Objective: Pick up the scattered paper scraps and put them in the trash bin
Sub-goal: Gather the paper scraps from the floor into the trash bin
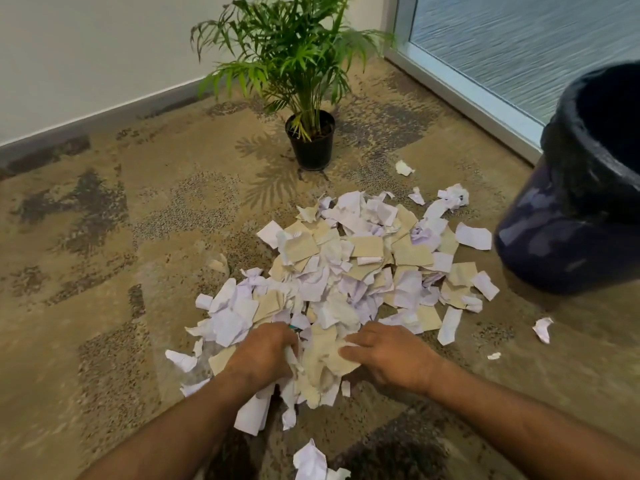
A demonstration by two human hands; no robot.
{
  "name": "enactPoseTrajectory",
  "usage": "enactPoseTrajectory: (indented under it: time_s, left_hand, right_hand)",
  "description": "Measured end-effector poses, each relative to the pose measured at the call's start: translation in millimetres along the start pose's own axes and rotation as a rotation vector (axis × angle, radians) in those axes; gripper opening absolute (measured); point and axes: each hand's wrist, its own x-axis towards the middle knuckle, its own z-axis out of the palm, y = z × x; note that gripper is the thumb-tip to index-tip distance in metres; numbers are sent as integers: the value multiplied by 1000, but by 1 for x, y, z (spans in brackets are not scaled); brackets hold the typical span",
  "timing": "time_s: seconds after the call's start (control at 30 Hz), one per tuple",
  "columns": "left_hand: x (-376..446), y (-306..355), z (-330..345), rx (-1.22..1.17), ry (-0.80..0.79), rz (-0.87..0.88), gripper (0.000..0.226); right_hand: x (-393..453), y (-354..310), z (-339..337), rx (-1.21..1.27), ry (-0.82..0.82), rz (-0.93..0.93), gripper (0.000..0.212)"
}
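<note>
Both forearms reach in, the left hand (264,351) pinching white scraps and the right hand (391,355) flat, fingers together, on the paper pile (346,268) beside the bin (568,220); light, floppy stuff, likely best scooped from underneath.

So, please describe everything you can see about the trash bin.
The trash bin is a dark, navy-blue round container that looks like glossy plastic, with pale reflections on its wall. A black liner appears folded over its rim. It stands at the right edge of the view, partly cut off, on the patterned carpet, just right of the paper scraps and in front of the frosted glass panel. Its open inside is dark; its contents cannot be seen. Neither hand touches it.
</note>
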Motion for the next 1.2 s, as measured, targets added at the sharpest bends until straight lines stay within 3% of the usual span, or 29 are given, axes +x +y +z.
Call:
enactPoseTrajectory:
  time_s: [0.17, 0.3, 0.37, 0.53, 0.63, 0.77, 0.9, 0.93, 1.0, 1.07, 1.1, 1.13, 1.2]
  left_hand:
    - [2, 14, -50, -188, 213, 68, 8]
    - [4, 45, -109, -330, 349, 100, 17]
    - [8, 69, -141, -429, 433, 117, 18]
    - [29, 159, -219, -694, 618, 244, 15]
    - [42, 227, -257, -806, 667, 353, 16]
    - [68, 319, -287, -959, 699, 432, 19]
    - [92, 395, -273, -1118, 674, 381, 19]
    - [95, 408, -264, -1172, 584, 376, 23]
    - [99, 424, -247, -1269, 247, 399, 48]
    - [103, 425, -234, -1228, -88, 430, 74]
    - [105, 422, -231, -1184, -180, 439, 75]
    - [106, 417, -229, -1145, -217, 448, 72]
    - [108, 402, -229, -1113, -151, 449, 66]
  right_hand:
    - [0, 5, -54, 363, 300, 345, 36]
    - [0, 9, -120, 691, 532, 667, 5]
    - [-5, 12, -156, 790, 616, 745, 13]
    - [-29, 33, -261, 848, 950, 754, 10]
    - [-55, 55, -317, 751, 1164, 766, 15]
    - [-105, 109, -359, 520, 1328, 878, 15]
    - [-148, 167, -364, 277, 1227, 1186, 36]
    - [-154, 177, -361, 246, 1164, 1263, 34]
    - [-163, 189, -352, 199, 965, 1396, 26]
    - [-168, 199, -344, 241, 754, 1427, 50]
    - [-169, 204, -341, 289, 695, 1449, 66]
    - [-170, 204, -340, 328, 671, 1490, 72]
    - [-169, 205, -338, 301, 676, 1548, 65]
